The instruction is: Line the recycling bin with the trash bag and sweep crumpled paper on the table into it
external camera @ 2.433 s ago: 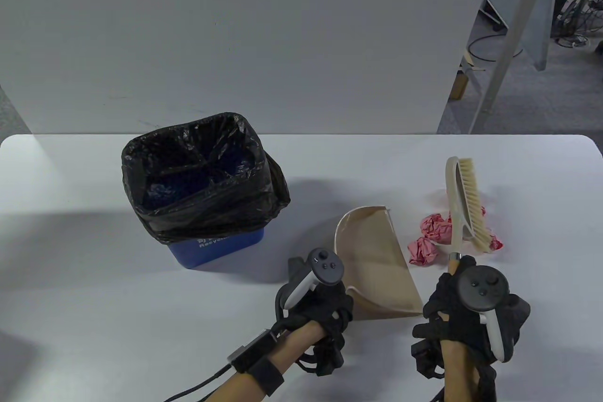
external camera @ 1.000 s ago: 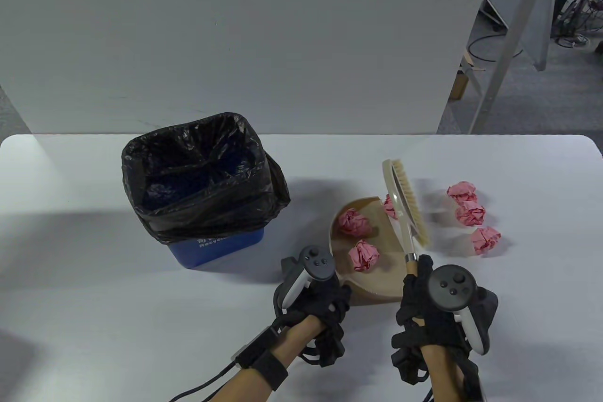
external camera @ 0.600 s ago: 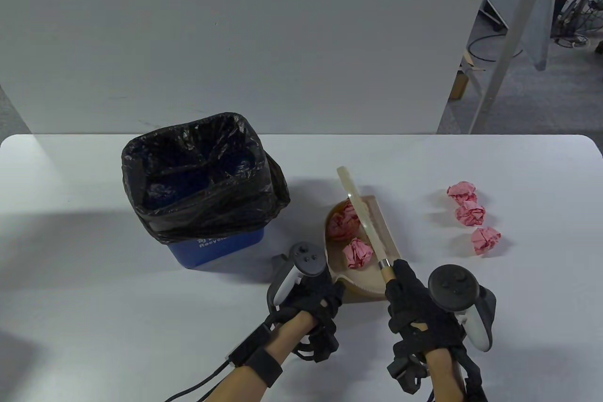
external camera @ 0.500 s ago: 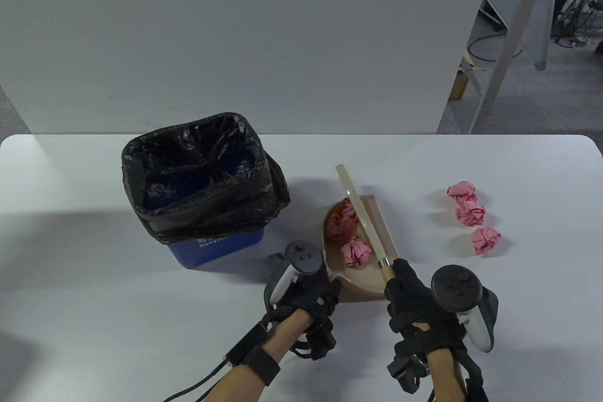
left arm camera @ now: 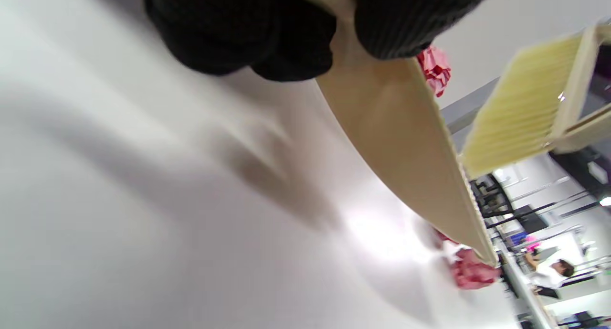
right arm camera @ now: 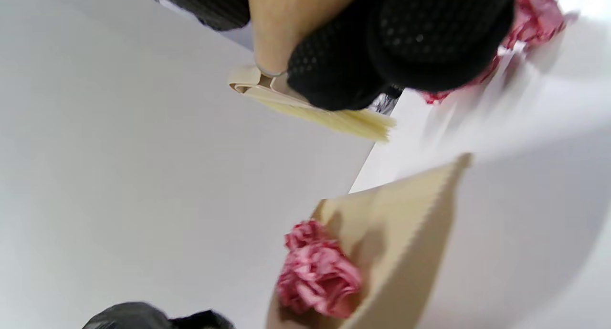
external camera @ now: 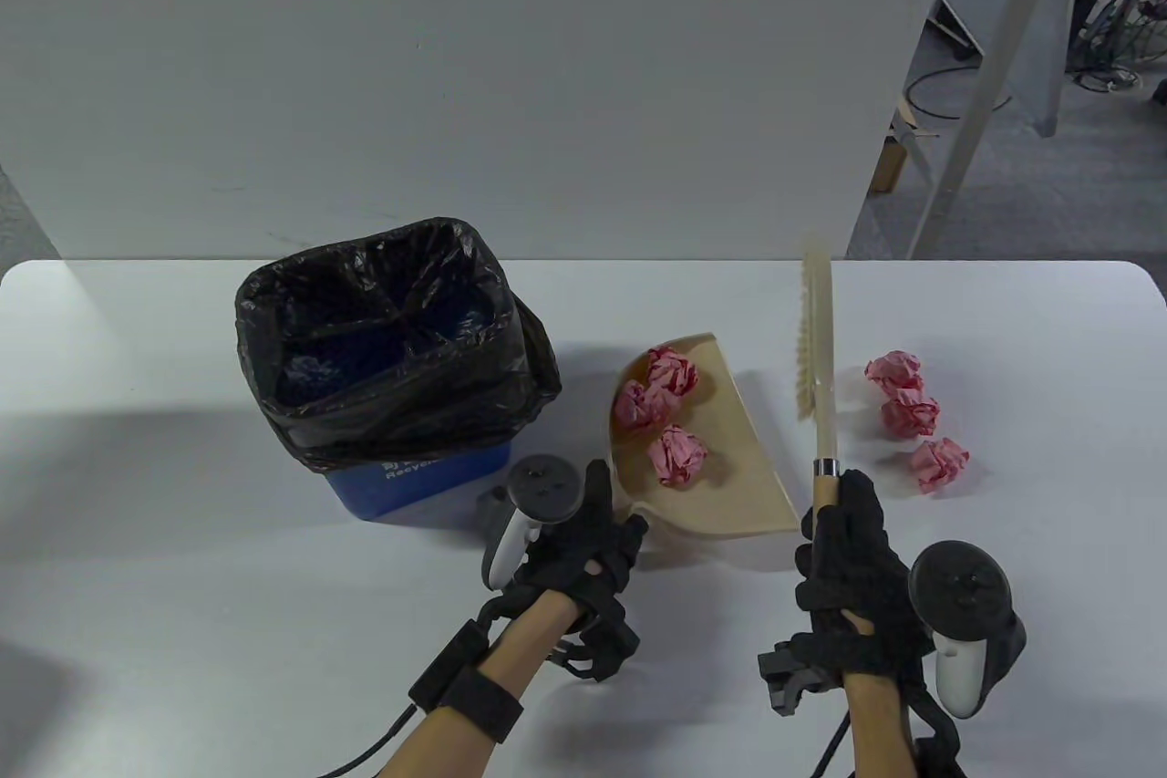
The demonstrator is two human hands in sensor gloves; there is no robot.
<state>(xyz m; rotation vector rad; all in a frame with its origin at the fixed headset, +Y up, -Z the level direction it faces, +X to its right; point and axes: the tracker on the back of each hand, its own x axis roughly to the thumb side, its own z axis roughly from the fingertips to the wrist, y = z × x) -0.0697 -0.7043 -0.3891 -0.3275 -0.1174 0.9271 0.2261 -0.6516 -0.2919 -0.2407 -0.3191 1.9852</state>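
Table view shows the blue plastic recycling bin [external camera: 401, 477] already lined: the black trash bag [external camera: 392, 340] is folded over its rim and hangs down the sides, so the first half of the job looks done. Just right of the bin, the beige plastic dustpan [external camera: 720, 459] carries three crumpled pink paper balls [external camera: 676, 454], none of them yet in the bin. The left hand [external camera: 583, 550] has its fingers [left arm camera: 248, 37] curled round the dustpan's handle end, and the pan seems tipped up off the white surface [external camera: 182, 541], judging by the left wrist view. The right hand [external camera: 848, 559] grips the wooden handle of the cream-bristled hand brush [external camera: 818, 349], held raised between the dustpan and the rest of the litter. Three more crumpled pink paper balls [external camera: 910, 413] lie in a short row on the surface to the right, apart from the brush. By my reckoning roughly half of the sweeping remains: this load must be tipped into the bag, then the last three gathered and emptied.
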